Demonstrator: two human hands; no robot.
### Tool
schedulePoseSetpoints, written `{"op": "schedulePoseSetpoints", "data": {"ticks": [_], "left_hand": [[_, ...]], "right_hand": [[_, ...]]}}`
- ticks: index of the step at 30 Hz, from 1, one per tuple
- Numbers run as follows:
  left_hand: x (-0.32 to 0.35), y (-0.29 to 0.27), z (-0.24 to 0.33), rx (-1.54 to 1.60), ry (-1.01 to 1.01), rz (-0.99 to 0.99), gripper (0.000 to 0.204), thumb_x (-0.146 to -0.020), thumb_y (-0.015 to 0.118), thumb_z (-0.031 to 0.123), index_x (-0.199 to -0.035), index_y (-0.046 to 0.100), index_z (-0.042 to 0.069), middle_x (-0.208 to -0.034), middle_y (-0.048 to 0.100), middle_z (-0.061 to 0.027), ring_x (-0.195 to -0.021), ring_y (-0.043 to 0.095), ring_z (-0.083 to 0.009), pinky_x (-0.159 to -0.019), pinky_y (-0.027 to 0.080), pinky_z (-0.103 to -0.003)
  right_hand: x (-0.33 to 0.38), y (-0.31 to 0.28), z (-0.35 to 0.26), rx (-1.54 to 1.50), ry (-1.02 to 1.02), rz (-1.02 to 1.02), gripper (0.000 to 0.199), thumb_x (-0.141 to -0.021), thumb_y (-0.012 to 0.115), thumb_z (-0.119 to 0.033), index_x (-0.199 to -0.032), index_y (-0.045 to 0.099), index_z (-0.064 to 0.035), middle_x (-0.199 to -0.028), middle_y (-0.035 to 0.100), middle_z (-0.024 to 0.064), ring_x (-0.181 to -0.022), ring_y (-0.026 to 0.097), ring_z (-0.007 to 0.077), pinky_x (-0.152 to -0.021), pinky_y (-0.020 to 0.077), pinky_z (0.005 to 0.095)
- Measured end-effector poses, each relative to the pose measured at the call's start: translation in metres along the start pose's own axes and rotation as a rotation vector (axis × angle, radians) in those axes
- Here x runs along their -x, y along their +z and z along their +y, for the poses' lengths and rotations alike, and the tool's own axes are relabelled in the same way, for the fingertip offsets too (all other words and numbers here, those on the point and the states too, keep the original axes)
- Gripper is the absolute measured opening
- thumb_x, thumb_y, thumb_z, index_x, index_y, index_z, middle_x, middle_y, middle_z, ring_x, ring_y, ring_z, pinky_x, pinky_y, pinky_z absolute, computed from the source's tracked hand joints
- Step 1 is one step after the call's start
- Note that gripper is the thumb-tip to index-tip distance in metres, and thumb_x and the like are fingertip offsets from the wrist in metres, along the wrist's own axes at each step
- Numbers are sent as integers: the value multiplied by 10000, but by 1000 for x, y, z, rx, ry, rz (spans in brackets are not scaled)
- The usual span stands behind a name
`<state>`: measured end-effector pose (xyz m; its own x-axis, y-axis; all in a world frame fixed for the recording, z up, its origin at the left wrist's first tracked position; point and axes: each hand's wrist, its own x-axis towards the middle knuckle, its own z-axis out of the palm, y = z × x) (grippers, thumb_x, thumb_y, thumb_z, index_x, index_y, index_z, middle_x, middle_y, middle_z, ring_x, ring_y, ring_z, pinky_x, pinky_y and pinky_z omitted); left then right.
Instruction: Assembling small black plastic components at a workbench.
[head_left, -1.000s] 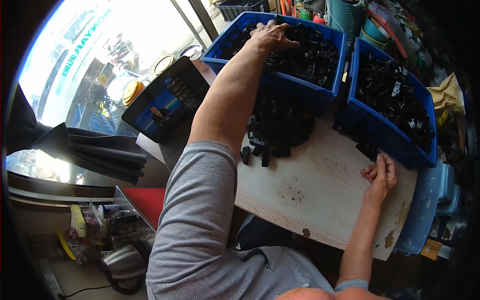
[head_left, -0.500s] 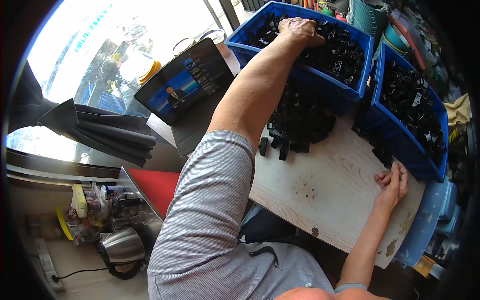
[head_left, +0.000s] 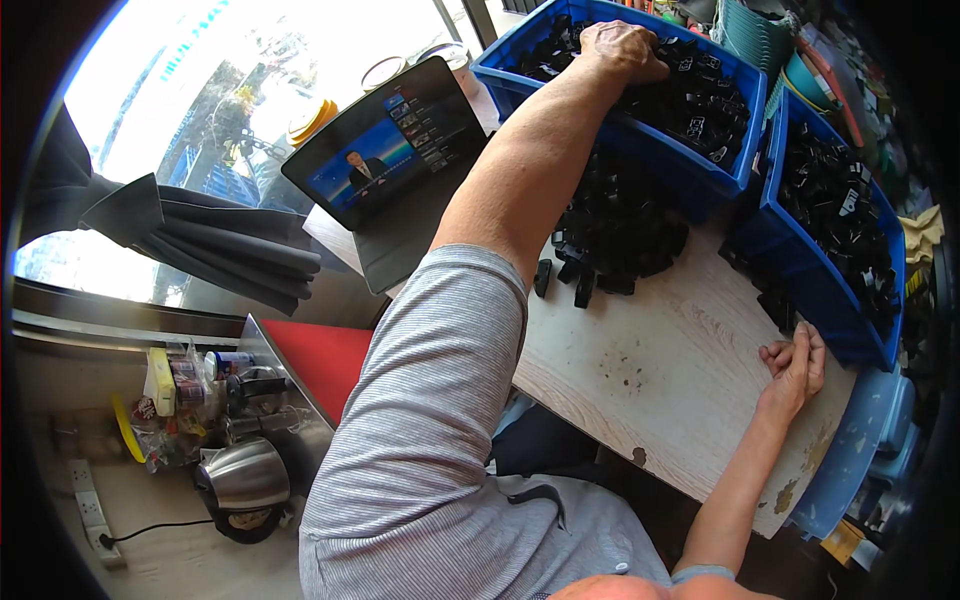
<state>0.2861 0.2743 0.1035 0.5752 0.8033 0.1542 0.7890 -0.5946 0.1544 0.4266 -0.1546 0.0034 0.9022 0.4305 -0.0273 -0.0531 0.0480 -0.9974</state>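
My left hand (head_left: 624, 50) reaches down into the far blue bin (head_left: 655, 155), among many small black plastic parts (head_left: 715, 110). Its fingertips are buried there, so their grip is hidden. On the table near the right blue bin (head_left: 825, 290), my right hand (head_left: 796, 372) rests with its fingers curled closed. Whatever may be inside those fingers does not show. Black pieces (head_left: 775, 308) lie just beyond its fingertips, against that bin's wall. A heap of black plastic pieces (head_left: 620, 235) sits on the table in front of the far bin, partly behind my left forearm.
A tablet (head_left: 385, 150) showing a video leans at the left by the window. The worn wooden table (head_left: 660, 350) has chipped edges. A steel kettle (head_left: 245, 475) and bagged goods stand lower left. Light blue plastic containers (head_left: 870, 440) are off the table's right edge.
The whole view has shifted slightly, moving the scene right and, at the top, upward. My left hand stays in the far bin; my right hand keeps its curled pose beside the right bin.
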Motion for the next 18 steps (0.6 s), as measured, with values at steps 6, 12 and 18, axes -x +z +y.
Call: {"op": "schedulePoseSetpoints", "data": {"ticks": [6,12,18], "left_hand": [[1,13,-10,21,-55,6,544,-813,666,470,-1339,663,331,-1334,678,-29,-1271,623,-237,-1085,469,-403],[-5,9,-3,-9,-41,-45,545,-826,686,419,-1366,636,368,-1342,674,-7,-1262,627,-226,-1064,497,-393],[8,3,-2,36,-27,-44,494,-827,679,373,-1320,673,357,-1321,684,-6,-1249,634,-224,-1051,507,-384]], "right_hand": [[0,0,1,-4,-2,-5,229,-951,715,-243,-1090,662,-69,-562,451,-34,-575,557,98,-597,547,291],[1,-1,1,26,-24,8,214,-953,711,-240,-1079,662,-73,-555,449,-36,-567,557,95,-588,543,294],[3,1,-2,12,-11,17,197,-951,705,-225,-1050,666,-60,-555,442,-35,-569,543,88,-597,549,300]]}}
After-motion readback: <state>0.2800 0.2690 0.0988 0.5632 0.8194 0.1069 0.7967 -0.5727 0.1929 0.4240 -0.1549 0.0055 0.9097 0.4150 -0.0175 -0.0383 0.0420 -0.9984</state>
